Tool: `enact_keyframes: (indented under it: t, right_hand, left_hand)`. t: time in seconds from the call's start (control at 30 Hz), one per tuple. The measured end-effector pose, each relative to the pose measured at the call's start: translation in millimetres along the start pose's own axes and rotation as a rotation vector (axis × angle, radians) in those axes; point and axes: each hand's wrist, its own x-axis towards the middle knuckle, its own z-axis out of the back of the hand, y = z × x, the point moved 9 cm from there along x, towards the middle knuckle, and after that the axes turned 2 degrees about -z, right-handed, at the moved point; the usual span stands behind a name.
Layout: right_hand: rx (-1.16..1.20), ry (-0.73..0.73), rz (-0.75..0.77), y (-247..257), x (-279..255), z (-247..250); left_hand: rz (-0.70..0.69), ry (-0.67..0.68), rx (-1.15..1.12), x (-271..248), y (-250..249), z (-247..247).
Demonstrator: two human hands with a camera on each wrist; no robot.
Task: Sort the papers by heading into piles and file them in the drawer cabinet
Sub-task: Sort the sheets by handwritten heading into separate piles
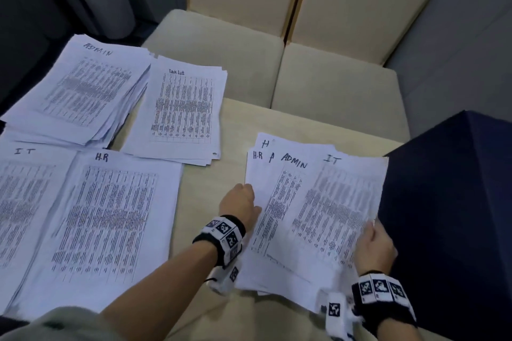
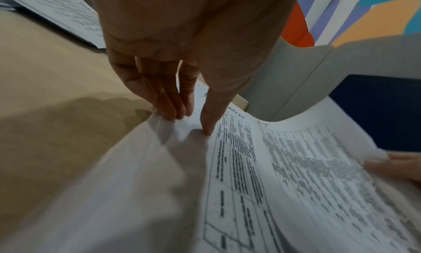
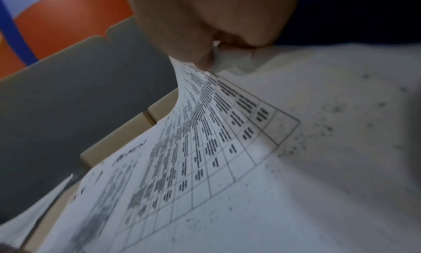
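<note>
My right fingers (image 3: 193, 46) pinch the edge of the IT sheet (image 1: 338, 202) — my left fingers (image 2: 159, 94) clamp the stack (image 1: 257, 171), lying on the bench (image 1: 210, 180).

Two cream chairs (image 1: 332, 86) beyond beige table (image 1: 210, 180)

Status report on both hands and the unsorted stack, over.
Left hand pinches left edge of unsorted stack. Right hand pinches top IT sheet, lifted. Left forearm lies between it and IT pile.

Cut off, covered, unreadable
IT pile (image 1: 19, 202) runs off the left edge; fanned sheets (image 1: 310, 216) cover one another's headings; their printed tables blur beyond reading.
</note>
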Motion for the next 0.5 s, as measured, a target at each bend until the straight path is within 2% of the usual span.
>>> enact_keyframes:
  t: [0.07, 0.2, 0.37, 0.5]
  right_hand:
    - [0.153, -0.010, -0.041, -10.8, 2.6, 5.8]
    - [0.474, 0.055, -0.245, -28.1, 1.7, 4.5]
    - [0.753, 0.274, -0.339, -11.1, -1.1, -22.1]
    - [0.796, 0.456, -0.331, 16.7, -13.3, -64.8]
  left_hand:
    - [0.000, -0.025, 0.010, -0.6, -2.9, -1.0]
    - [0.007, -0.082, 0.015, -3.1, -13.5, -2.4]
    - [-0.113, -0.126, -0.355, -10.6, -38.6, 15.0]
    - [-0.120, -0.090, -0.682, -20.6, -16.8, 45.8]
